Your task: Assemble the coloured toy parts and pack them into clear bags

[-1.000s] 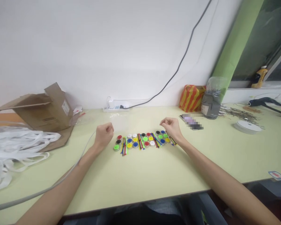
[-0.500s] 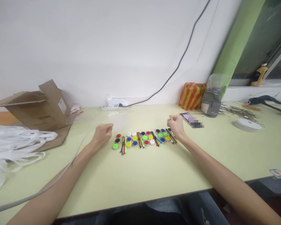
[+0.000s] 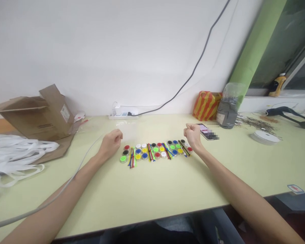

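My left hand (image 3: 111,143) is a closed fist at the left end of a row of small things, just behind and beside it. My right hand (image 3: 192,136) is also curled into a fist, at the row's right end. Nothing shows in either hand. Between them lie several small round clear pieces with coloured tops, such as a green-topped one (image 3: 123,159) and a red-topped one (image 3: 157,155). Among these columns stand bundles of thin coloured plastic strips (image 3: 132,158), crossed at the middle. A clear plastic sheet or bag (image 3: 128,130) lies behind the left part of the row.
On the left are a cardboard box (image 3: 38,117) and a heap of white straps (image 3: 20,150); a grey cable (image 3: 73,179) passes over my left forearm. A power strip (image 3: 123,112) sits by the wall. Rightward are a phone (image 3: 205,131), a striped bag (image 3: 205,105) and a white roll (image 3: 264,137).
The view has shifted slightly. My right fist has moved a little to the right of the row, uncovering a red-topped piece at its end. The left fist stays closed near its place.
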A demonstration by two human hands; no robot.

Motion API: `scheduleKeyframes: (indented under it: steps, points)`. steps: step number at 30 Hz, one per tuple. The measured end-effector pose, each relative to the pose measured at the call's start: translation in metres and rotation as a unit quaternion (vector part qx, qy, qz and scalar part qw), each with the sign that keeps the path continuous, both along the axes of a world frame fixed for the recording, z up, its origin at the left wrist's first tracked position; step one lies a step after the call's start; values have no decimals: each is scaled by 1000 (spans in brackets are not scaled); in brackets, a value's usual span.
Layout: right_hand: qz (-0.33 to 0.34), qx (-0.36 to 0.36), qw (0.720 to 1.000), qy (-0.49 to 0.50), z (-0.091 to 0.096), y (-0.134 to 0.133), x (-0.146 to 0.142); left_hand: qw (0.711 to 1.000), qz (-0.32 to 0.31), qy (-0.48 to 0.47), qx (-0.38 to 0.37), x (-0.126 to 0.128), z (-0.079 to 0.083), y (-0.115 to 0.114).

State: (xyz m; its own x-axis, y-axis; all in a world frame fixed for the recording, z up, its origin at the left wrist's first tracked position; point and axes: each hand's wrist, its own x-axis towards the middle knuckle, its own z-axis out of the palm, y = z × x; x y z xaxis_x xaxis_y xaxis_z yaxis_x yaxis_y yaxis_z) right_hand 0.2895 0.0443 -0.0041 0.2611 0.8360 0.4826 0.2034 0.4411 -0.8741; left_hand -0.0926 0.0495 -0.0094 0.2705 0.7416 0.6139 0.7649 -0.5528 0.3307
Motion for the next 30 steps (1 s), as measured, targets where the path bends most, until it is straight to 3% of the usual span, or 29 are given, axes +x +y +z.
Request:
scheduleKeyframes:
  steps: [11,19,26,30]
  points:
    - [-108,16,961,-255,-14,12,11,1000,-29,5,4,0,1,4]
    - [-116,73,943,-304,-14,17,10,999,-22,13,-21,-5,-3,9]
    - [-114,72,929,-344,-19,19,11,999,-38,11,-25,-2,-3,7]
    - [-106,74,924,-359,-20,20,11,997,-55,56,-28,1,1,1]
